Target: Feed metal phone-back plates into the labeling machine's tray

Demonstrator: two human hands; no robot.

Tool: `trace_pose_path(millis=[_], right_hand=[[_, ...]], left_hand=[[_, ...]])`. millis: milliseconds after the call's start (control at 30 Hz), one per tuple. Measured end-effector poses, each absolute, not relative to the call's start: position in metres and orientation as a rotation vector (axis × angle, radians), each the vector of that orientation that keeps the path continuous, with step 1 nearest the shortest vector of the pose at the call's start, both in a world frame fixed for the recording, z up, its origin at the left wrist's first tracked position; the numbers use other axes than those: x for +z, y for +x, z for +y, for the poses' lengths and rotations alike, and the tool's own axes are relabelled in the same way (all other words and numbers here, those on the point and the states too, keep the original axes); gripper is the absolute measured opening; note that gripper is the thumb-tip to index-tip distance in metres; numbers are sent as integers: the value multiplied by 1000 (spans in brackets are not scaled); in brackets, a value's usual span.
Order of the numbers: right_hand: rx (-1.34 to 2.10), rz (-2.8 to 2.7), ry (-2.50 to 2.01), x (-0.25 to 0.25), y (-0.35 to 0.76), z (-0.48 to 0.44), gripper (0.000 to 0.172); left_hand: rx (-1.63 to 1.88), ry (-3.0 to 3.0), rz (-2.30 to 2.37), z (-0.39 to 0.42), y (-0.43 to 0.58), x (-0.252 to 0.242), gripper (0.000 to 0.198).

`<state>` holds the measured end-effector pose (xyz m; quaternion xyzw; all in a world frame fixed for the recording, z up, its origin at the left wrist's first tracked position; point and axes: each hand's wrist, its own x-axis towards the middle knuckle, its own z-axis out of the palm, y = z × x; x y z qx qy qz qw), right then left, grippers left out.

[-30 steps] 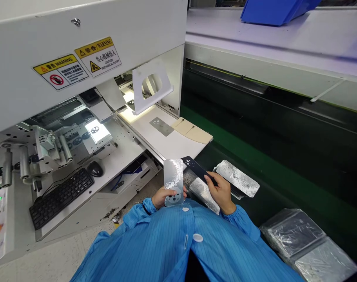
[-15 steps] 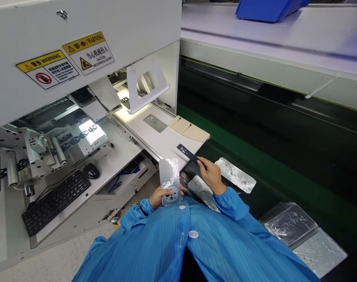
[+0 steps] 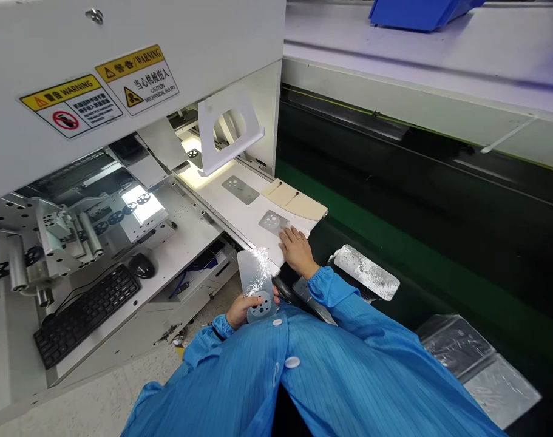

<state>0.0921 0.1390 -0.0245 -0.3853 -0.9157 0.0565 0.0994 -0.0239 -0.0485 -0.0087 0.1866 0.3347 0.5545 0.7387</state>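
- Near the lower middle of the frame, the left hand (image 3: 245, 311) pinches a film-covered phone back panel (image 3: 255, 276) by its lower end, thumb across the front beside the camera holes and fingertips showing at the right edge; the panel stands tilted up in front of the blue smock (image 3: 349, 364).
- Right of centre, the right hand (image 3: 298, 252) lies over the near end of a grey phone back panel (image 3: 271, 221), its fingers extended and slightly spread, tips touching it.
- That grey panel lies flat on the white table (image 3: 246, 221), camera holes toward the upper left.
- Farther up the table, a second grey panel (image 3: 241, 190) lies apart from it, beside a beige plate (image 3: 298, 199).
- Above these, toward the upper middle, hangs a white bracket (image 3: 207, 130) with a rounded opening.
- Right of the right forearm, a shiny film-wrapped panel (image 3: 367, 272) rests on the dark conveyor belt (image 3: 422, 243).
- At lower right are plastic-wrapped panels (image 3: 501, 388).
- Left of frame, a black keyboard (image 3: 87, 315) sits just beside a mouse (image 3: 141, 265).
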Motion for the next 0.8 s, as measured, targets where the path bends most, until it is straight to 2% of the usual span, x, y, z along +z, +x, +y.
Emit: trace_pose_path(millis=[333, 600, 800], right_hand=[[272, -2757, -1162, -23, 82, 120, 57], [305, -2770, -1224, -21, 73, 131, 58], [312, -2749, -1254, -21, 64, 141, 61]], left_hand=[[1219, 430, 725, -50, -26, -3, 47], [1196, 450, 743, -53, -29, -7, 32], [1232, 442, 754, -56, -29, -7, 31]])
